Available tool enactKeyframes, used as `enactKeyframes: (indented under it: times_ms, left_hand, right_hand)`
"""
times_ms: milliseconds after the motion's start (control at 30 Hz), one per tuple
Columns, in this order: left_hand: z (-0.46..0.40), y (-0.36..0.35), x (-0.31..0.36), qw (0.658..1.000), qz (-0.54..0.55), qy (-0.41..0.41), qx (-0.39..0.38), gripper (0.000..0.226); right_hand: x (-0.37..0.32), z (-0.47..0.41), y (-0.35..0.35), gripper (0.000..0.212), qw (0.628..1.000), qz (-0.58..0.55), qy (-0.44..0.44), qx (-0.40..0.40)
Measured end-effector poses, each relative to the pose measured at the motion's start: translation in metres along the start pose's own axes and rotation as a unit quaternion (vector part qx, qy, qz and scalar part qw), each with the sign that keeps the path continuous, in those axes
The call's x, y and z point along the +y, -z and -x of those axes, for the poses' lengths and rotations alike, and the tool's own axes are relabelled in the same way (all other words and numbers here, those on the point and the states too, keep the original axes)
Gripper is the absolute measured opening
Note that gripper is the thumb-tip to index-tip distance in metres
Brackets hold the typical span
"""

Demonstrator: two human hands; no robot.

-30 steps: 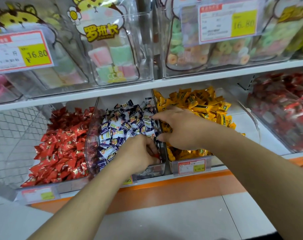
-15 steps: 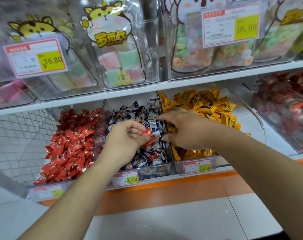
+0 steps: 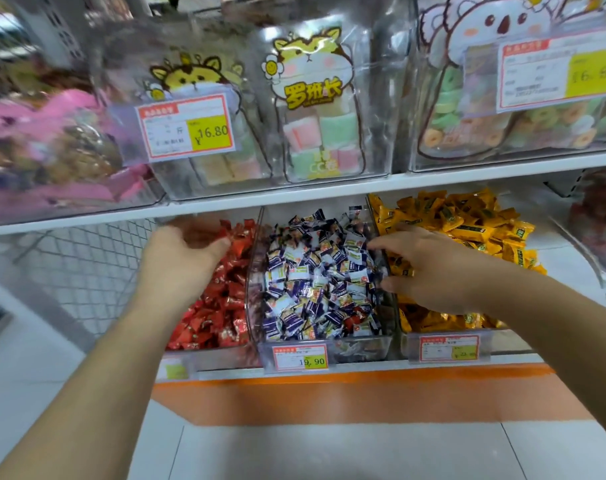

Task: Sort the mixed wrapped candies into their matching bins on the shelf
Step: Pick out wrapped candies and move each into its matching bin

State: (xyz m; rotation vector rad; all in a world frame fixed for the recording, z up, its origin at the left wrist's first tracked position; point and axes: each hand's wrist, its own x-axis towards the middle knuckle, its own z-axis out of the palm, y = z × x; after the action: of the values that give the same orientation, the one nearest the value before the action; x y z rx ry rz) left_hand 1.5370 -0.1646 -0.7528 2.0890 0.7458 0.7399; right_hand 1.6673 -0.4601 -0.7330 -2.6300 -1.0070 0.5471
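Three clear bins stand side by side on the lower shelf: red candies (image 3: pixel 222 313) on the left, blue-and-white candies (image 3: pixel 312 282) in the middle, yellow candies (image 3: pixel 467 230) on the right. My left hand (image 3: pixel 180 258) hovers palm down over the back of the red pile, fingers loosely spread; no candy shows in it. My right hand (image 3: pixel 429 268) rests over the divider between the middle and yellow bins, its straight fingers touching the blue-and-white candies. A stray red candy (image 3: pixel 355 320) lies among the blue-and-white ones near the front.
The upper shelf (image 3: pixel 294 195) carries clear tubs of pastel sweets with price tags. A wire mesh panel (image 3: pixel 87 265) stands left of the red bin. Another bin of red sweets (image 3: pixel 599 216) sits at the far right. An orange plinth (image 3: pixel 363 400) runs below.
My left hand lifted a red candy out of the middle bin and carried it left over the red bin, where the fingers have spread. My right hand stayed at the divider.
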Motion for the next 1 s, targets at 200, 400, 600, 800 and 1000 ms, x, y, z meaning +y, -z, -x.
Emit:
enactKeyframes:
  times_ms: [200, 400, 600, 800, 1000]
  left_hand:
    - [0.006, -0.020, 0.001, 0.997, -0.034, -0.046, -0.049, 0.014]
    - [0.047, -0.071, 0.023, 0.951, -0.079, -0.145, -0.260, 0.024]
    - [0.056, -0.112, 0.021, 0.861, -0.247, -0.160, -0.415, 0.030]
    - [0.045, -0.128, 0.018, 0.846, -0.310, -0.137, -0.412, 0.040]
    - [0.043, -0.134, 0.009, 0.837, -0.324, -0.156, -0.412, 0.040]
  right_hand:
    - [0.002, -0.004, 0.000, 0.066, 1.000, -0.003, -0.008, -0.001]
    - [0.005, -0.006, -0.001, 0.067, 1.000, -0.005, -0.016, -0.001]
    - [0.006, -0.006, -0.002, 0.067, 1.000, -0.002, -0.022, -0.006]
    - [0.008, -0.005, 0.001, 0.067, 1.000, -0.005, -0.016, -0.015]
    - [0.006, -0.005, 0.001, 0.067, 1.000, 0.010, -0.010, -0.011]
